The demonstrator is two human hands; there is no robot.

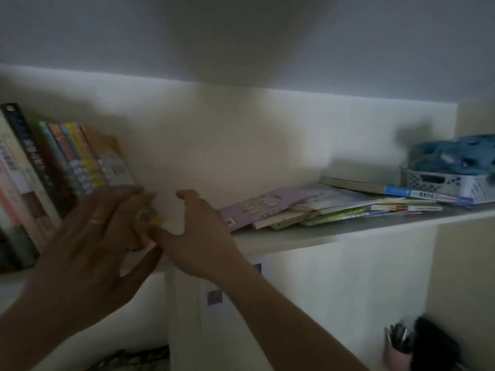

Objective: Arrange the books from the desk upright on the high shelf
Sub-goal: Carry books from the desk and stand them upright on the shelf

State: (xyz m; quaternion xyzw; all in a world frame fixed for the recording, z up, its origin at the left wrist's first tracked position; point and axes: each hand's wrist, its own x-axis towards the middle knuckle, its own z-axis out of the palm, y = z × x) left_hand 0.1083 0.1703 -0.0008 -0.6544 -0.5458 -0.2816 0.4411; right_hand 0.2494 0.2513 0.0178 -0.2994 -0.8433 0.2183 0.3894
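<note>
A row of upright books (67, 162) leans to the left at the left end of the high shelf (281, 236). My left hand (88, 242), a ring on one finger, lies with straight fingers against the lower edge of the last orange-covered book. My right hand (201, 236) hovers just to the right with loosely bent fingers, its thumb touching my left hand. A small blurred thing shows between the hands; I cannot tell what it is. Further right, a loose pile of several books (294, 210) lies flat on the shelf, a purple-covered one nearest my right hand.
A white perforated basket (442, 183) holding blue cloth (455, 153) stands at the shelf's right end, on top of a flat book. Below the shelf at the lower right are a pink pen cup (396, 352) and a black object (434, 346).
</note>
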